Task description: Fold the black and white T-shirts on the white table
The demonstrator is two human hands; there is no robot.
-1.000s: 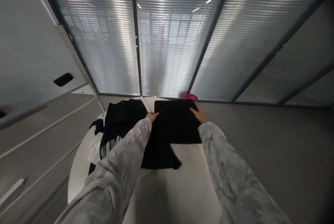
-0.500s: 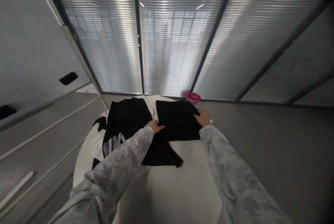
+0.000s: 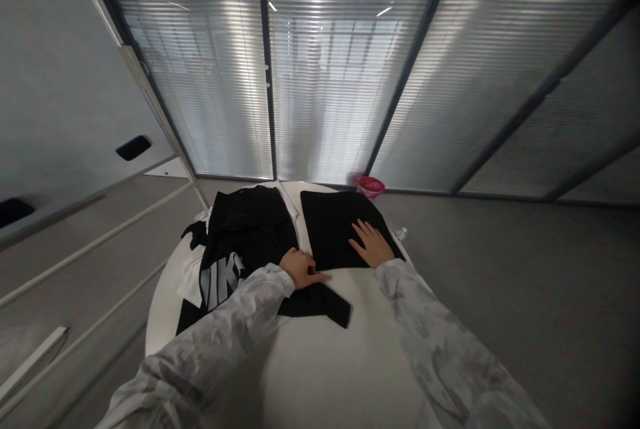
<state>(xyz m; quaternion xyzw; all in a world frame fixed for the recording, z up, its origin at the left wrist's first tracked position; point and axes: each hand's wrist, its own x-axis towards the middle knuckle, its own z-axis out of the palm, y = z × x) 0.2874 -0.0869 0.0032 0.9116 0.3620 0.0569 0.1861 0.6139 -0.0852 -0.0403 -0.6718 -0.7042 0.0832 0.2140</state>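
On the round white table (image 3: 345,356), a black folded garment (image 3: 333,226) lies as a flat, near-rectangular piece. My right hand (image 3: 373,246) rests on its right part, palm down with fingers spread. My left hand (image 3: 300,269) is at its lower left corner, thumb stretched out apart from the curled fingers; nothing shows in its grasp. Beneath and beside the left hand spreads a black top (image 3: 253,222) with large white lettering, partly covered by my left forearm. One black sleeve (image 3: 337,306) reaches right below that hand.
White cloth (image 3: 191,276) and a small black piece (image 3: 196,234) lie at the table's left. A pink basket (image 3: 371,186) stands on the floor beyond the table, before the glass wall with blinds (image 3: 320,102). White rails (image 3: 95,242) run along the left.
My right hand has gone from gripping the folded garment's right edge to lying flat on it. My left hand has moved slightly down and its thumb has come off the garment. The lettering shows more.
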